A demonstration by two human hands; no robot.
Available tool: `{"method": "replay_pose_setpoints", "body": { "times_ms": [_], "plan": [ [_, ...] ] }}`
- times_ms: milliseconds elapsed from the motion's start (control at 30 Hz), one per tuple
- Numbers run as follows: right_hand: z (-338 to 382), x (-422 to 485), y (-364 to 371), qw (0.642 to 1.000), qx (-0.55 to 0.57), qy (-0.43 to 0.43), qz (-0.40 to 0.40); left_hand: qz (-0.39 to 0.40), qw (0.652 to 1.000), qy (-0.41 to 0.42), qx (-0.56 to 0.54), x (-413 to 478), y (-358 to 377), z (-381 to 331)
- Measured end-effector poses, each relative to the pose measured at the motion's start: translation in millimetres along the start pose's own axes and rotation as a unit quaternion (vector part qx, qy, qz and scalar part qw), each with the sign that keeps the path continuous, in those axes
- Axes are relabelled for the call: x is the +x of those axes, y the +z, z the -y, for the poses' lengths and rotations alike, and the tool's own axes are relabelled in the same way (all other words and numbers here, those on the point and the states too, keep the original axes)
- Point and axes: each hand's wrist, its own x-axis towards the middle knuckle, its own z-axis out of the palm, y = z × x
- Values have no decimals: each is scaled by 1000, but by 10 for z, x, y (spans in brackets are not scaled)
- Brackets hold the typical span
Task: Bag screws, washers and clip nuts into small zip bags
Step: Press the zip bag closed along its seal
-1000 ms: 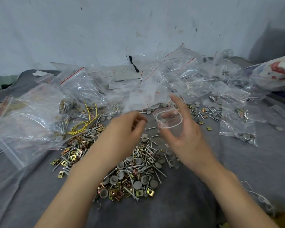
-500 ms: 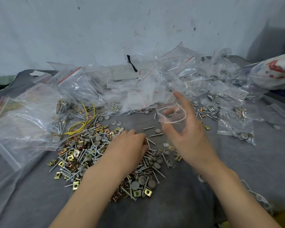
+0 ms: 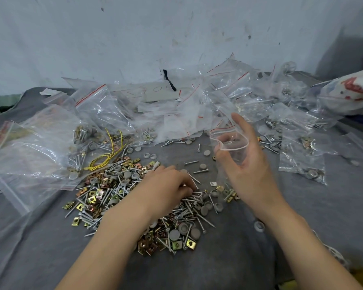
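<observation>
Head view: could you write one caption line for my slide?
Right hand holds a small zip bag open while left hand rests on the loose hardware pile.

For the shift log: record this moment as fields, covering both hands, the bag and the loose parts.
left hand: down on the pile, fingertips among screws; cannot tell whether it pinches one
right hand: raised, holds the small zip bag
small zip bag: mouth held open, body hanging down
pile: screws, grey washers and clip nuts mixed on the grey cloth
filled bags: lying right of the right hand
yellow wire: left of the pile
</observation>
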Motion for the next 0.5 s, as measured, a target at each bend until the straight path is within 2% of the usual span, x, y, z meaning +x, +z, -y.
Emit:
{"method": "replay_pose_setpoints", "body": {
  "times_ms": [200, 267, 400, 500],
  "plan": [
    [-9, 2, 7, 1000, 6, -6, -4, 2, 1000, 10, 12, -2, -11, 10],
    [-8, 3, 3, 1000, 12, -10, -7, -20, 1000, 9, -23, -23, -30, 16],
    [2, 1, -12, 1000, -6, -17, 5, -132, 976, -5, -173, -62, -186, 27],
    [21, -9, -6, 999, -34, -23, 11, -239, 931, 10, -277, -79, -356, -43]
  ]
}}
